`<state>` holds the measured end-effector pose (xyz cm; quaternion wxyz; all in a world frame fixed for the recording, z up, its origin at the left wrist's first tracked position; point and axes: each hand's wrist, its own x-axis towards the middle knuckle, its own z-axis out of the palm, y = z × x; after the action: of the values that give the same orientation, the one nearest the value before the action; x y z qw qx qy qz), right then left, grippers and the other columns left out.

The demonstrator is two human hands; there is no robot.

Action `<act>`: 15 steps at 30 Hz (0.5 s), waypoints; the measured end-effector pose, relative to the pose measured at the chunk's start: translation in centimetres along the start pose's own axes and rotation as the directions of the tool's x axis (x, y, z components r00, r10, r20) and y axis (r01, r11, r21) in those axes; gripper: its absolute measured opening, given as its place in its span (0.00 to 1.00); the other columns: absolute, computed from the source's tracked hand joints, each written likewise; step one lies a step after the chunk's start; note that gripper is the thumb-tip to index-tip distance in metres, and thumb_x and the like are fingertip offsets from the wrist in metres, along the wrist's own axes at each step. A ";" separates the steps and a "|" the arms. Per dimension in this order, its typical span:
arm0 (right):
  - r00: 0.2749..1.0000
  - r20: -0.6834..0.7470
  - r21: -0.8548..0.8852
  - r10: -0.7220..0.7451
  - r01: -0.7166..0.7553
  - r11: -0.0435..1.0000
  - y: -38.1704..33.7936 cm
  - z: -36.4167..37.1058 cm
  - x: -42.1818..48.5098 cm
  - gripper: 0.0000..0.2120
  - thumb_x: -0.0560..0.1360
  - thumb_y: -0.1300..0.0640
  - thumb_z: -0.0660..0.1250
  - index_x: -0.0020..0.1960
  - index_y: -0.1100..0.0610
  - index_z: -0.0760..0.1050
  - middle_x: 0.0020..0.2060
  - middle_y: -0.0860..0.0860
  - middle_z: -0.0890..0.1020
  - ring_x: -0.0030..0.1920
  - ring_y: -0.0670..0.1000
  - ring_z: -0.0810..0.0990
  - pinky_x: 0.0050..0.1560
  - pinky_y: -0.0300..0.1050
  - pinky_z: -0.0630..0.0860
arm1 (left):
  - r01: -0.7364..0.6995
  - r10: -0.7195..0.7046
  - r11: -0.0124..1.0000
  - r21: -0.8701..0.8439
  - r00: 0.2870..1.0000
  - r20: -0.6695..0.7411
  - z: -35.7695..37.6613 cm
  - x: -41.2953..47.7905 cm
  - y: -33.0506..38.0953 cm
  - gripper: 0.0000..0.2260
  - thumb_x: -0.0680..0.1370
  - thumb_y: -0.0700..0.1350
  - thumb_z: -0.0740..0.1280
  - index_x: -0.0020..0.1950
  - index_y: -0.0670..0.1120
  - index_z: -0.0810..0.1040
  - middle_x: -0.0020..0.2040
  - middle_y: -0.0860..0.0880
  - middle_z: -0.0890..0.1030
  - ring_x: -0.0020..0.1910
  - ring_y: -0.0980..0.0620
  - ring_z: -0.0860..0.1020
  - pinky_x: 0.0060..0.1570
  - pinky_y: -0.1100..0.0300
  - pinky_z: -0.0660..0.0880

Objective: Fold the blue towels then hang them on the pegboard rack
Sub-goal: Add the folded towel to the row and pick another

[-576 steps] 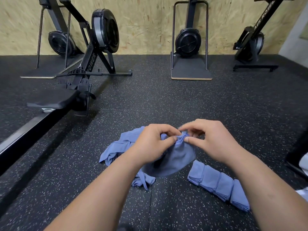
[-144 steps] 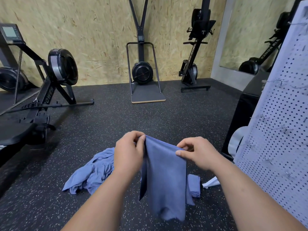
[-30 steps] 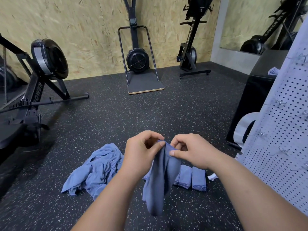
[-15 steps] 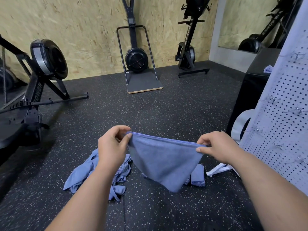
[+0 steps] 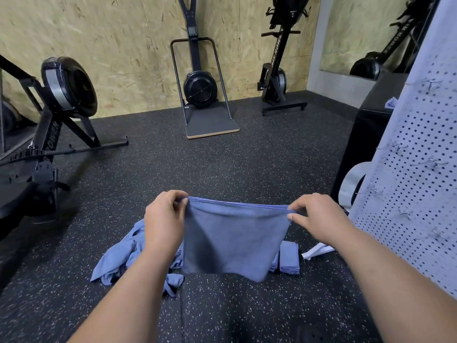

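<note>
Left hand [image 5: 164, 220] and right hand [image 5: 315, 217] pinch the blue towel [image 5: 232, 240] by its top corners, fingers curled; towel hangs left of pegboard rack [image 5: 415, 181].

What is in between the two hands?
A blue towel, hanging flat: the left hand pinches one top corner and the right hand the other. The head view shows it.

Our arms [image 5: 128, 293] stretched forward, our left hand [image 5: 164, 224] pinching one top corner of the blue towel [image 5: 232, 241] with thumb against curled fingers, our right hand [image 5: 319, 220] pinching the opposite corner, hands level, well apart, knuckles up
</note>
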<state>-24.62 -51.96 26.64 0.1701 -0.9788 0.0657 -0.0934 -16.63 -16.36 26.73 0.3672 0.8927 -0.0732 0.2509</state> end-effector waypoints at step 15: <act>0.983 -0.177 0.341 0.048 0.016 0.940 -1.2 -2.3 0.5 0.07 0.74 0.51 0.80 0.43 0.40 0.85 0.40 0.42 0.84 0.43 0.44 0.81 0.48 0.45 0.77 | 0.002 -0.024 0.976 0.217 0.995 0.098 -0.4 0.4 -0.6 0.05 0.82 0.42 0.70 0.53 0.49 0.86 0.48 0.48 0.85 0.45 0.45 0.81 0.46 0.51 0.76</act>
<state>-24.47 -51.67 29.29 0.3310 -0.9213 0.0717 -0.1911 -16.29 -15.68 26.79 0.2653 0.9392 -0.0579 0.2100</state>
